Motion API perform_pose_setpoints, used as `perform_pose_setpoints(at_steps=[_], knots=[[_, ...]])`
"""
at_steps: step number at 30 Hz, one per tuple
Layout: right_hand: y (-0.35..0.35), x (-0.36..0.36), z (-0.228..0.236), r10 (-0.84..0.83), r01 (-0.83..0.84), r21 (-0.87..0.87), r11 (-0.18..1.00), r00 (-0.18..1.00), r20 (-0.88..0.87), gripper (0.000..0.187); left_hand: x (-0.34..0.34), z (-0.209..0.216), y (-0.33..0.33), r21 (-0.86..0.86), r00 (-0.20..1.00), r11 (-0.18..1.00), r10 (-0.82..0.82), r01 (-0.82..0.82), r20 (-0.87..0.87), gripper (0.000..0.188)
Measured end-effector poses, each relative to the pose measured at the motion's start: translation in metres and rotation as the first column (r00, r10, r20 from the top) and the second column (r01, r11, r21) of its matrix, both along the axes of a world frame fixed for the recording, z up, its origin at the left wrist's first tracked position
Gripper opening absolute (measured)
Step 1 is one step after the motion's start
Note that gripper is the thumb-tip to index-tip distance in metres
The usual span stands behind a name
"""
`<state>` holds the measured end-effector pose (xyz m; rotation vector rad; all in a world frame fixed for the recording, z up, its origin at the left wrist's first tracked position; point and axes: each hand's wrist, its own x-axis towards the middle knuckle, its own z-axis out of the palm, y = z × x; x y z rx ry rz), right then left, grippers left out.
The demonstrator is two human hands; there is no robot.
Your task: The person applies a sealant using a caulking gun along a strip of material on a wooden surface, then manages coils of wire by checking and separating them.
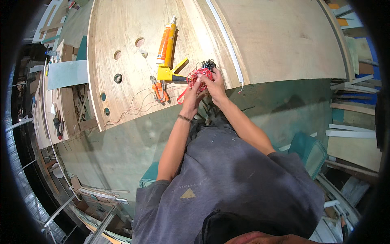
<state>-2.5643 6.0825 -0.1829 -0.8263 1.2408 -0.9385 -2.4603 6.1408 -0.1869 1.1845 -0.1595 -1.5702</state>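
A tangled bundle of red and black wire [198, 77] is gripped between my two hands at the near edge of the wooden panel [268, 40]. My left hand [191, 97] closes on its lower left side, thumb up against the red strands. On the other side my right hand [215, 84] has its fingers curled round the bundle, by the black strands. Just left of the wire lies a yellow caulking gun [165, 73] with an orange and white cartridge [163, 44]. Pliers with orange handles [159, 91] rest beside it, close to my left hand.
A black tape roll [118, 78] and several round holes are on the panel's left part. Thin loose wires [132, 110] trail toward its lower left corner. A white strip [227, 36] runs along the panel. Wood offcuts [352, 134] are stacked at right.
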Motion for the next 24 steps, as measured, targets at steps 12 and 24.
perform_pose_setpoints(at_steps=[12,24], knots=[[-0.091,-0.052,0.016,0.047,-0.679,-0.590,0.437,0.672,-0.739,0.058,0.001,-0.017,-0.030,0.077,1.000,0.997,0.004,-0.006,0.029,0.051],[-0.141,-0.028,0.022,0.747,-0.981,-0.074,0.180,0.185,-0.639,0.024,0.008,0.030,-0.024,0.021,0.992,0.992,0.125,-0.125,0.014,0.052]])
